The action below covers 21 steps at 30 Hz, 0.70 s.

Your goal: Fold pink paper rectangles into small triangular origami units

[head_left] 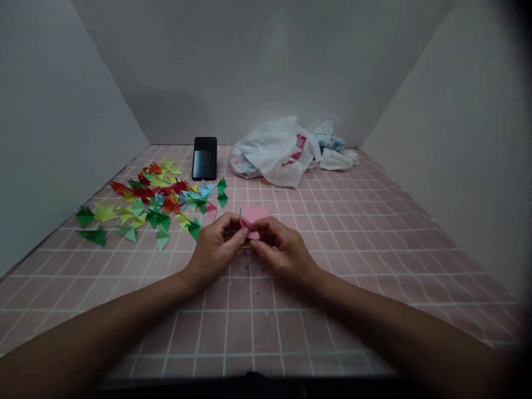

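A small folded piece of pink paper (252,235) is pinched between my two hands, above the middle of the table. My left hand (220,239) grips its left side between thumb and fingers. On the other side, my right hand (285,244) holds it with thumb and forefinger. Just behind the hands lies a flat pink paper sheet (256,212), its near part hidden by my fingers. Bits of other colours peek out below the fingertips, too covered to make out.
Many-coloured folded paper pieces (158,194) are spread over the left of the table. A black phone (205,159) leans upright behind them. A white plastic bag (274,149) and a smaller bundle (332,145) sit at the back. Pale walls enclose the pink checked tablecloth (353,266).
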Motion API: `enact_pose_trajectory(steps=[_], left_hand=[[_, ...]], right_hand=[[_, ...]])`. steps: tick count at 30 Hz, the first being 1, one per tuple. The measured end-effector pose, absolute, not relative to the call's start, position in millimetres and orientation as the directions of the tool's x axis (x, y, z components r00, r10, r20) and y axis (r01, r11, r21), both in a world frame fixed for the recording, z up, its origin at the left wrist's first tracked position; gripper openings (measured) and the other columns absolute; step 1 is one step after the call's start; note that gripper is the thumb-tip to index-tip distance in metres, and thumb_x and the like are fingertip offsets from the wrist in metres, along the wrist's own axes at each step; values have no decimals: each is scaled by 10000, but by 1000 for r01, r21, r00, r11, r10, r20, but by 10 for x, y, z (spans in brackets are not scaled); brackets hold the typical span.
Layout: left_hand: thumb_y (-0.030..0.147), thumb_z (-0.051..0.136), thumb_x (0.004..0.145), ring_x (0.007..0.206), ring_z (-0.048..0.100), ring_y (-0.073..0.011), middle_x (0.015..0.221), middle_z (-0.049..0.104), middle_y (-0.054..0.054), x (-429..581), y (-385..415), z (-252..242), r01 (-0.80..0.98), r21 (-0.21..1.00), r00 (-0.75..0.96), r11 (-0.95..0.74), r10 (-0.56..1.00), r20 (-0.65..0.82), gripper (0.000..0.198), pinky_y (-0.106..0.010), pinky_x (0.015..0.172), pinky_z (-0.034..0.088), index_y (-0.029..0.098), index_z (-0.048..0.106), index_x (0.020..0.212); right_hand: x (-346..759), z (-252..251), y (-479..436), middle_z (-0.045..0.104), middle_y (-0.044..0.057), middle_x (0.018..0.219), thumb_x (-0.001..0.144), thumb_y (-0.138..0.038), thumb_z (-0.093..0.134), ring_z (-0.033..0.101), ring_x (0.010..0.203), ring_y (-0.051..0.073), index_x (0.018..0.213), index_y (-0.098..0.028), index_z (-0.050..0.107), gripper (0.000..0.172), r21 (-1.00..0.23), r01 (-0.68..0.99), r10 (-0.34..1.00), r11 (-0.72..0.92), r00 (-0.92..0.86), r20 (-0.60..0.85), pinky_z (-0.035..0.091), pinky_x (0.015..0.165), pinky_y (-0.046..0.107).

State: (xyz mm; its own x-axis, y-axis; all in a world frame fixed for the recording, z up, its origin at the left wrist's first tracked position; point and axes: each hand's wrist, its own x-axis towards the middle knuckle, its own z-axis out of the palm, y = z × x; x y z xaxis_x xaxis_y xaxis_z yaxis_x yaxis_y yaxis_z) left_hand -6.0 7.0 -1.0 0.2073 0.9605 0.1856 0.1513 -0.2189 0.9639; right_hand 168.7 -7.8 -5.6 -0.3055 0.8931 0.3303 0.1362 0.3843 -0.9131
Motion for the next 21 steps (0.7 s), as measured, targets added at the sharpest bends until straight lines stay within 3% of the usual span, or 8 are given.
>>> enact_pose_trajectory(steps=[5, 9, 14, 18, 21], left_hand=[[232, 693, 826, 739, 635, -136, 822, 661, -6, -68, 121, 25, 88, 974, 215, -209, 959, 186, 164, -263, 688, 520, 178, 638, 971], [215, 703, 799, 641, 627, -120, 755, 632, 35, -78, 140, 51, -21, 996, 310, -85, 947, 88, 321, -242, 603, 506, 203, 547, 1079], [245, 725, 777, 604, 637, -111, 723, 631, 54, -86, 162, 45, -109, 994, 357, 29, 934, 12, 300, -232, 593, 511, 219, 504, 978], [276, 754, 768, 638, 634, -103, 757, 635, 28, -88, 171, 52, -82, 994, 351, 72, 936, -39, 232, -226, 608, 513, 178, 571, 869], [314, 740, 793, 625, 614, -100, 758, 633, 18, -89, 159, 73, -64, 993, 363, 101, 929, -71, 211, -229, 603, 503, 161, 618, 872]], right_hand=[[1726, -23, -45, 588, -20, 758, 957, -352, 568, 541, 626, 118, 1029, -210, 598, 162, -962, 47, 941, 269, -224, 252, 434, 583, 262], [1749, -32, 29, 585, -12, 766, 884, -308, 629, 524, 663, 123, 904, -199, 620, 112, -975, 69, 964, 210, -179, 195, 419, 608, 263], [1734, -58, 50, 561, -34, 611, 905, -378, 607, 501, 549, 114, 753, -198, 578, 238, -999, -50, 952, 4, -305, 19, 404, 567, 267], [1712, -48, 29, 583, -54, 636, 855, -366, 669, 531, 538, 120, 917, -228, 592, 170, -993, -114, 957, 4, -287, 37, 423, 539, 259], [1702, -34, 17, 604, -50, 640, 822, -336, 703, 550, 544, 116, 885, -222, 592, 171, -994, -109, 945, 14, -325, 49, 423, 530, 248]])
